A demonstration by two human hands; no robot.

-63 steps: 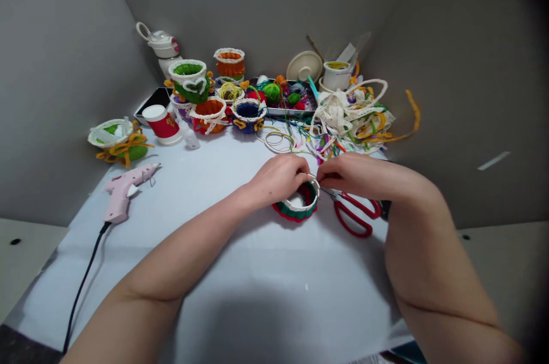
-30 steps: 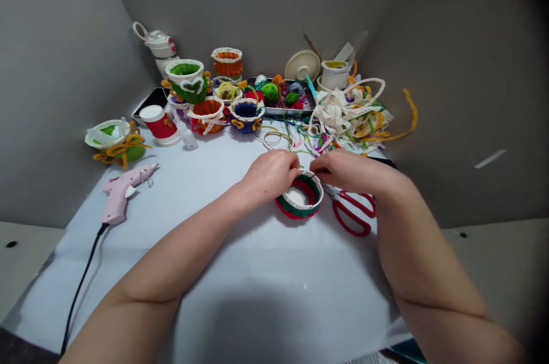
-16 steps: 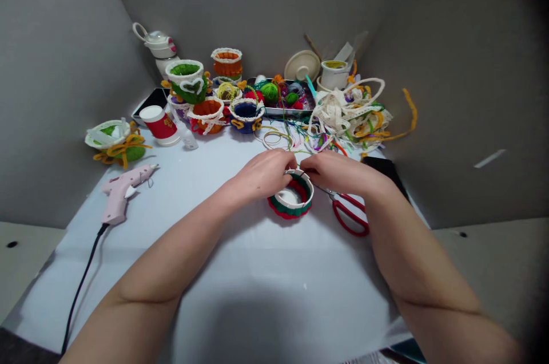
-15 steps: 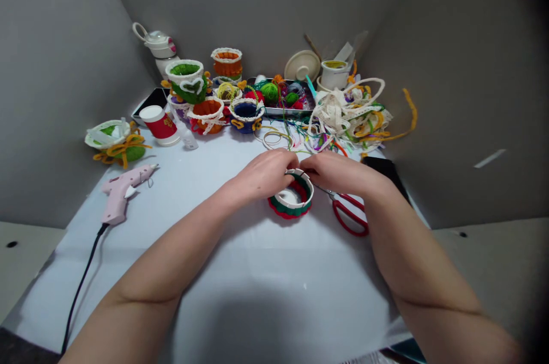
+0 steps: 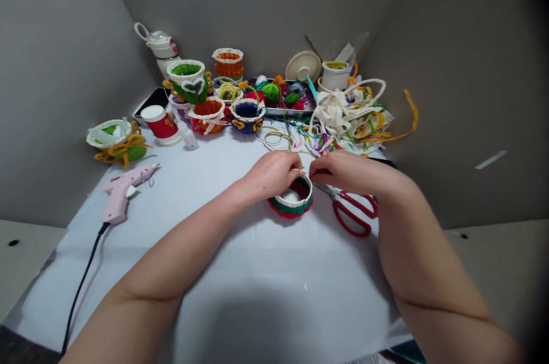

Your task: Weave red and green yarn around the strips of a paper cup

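Curling forward, the left hand (image 5: 271, 176) reaches over a round, white-rimmed red-and-green yarn basket (image 5: 290, 208) standing mouth-up on the bench (image 5: 257, 255), with no long axis, the right hand (image 5: 351, 174) just beside it, neither grip clearly clenched or released.

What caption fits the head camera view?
Left hand and right hand meet at the white rim of a red-and-green craft basket beside red-handled scissors.

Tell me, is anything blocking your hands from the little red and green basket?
Nothing visible is in the way. The left hand and right hand are right at the white rim of the red and green craft basket. The red-handled scissors lie beside it, not between.
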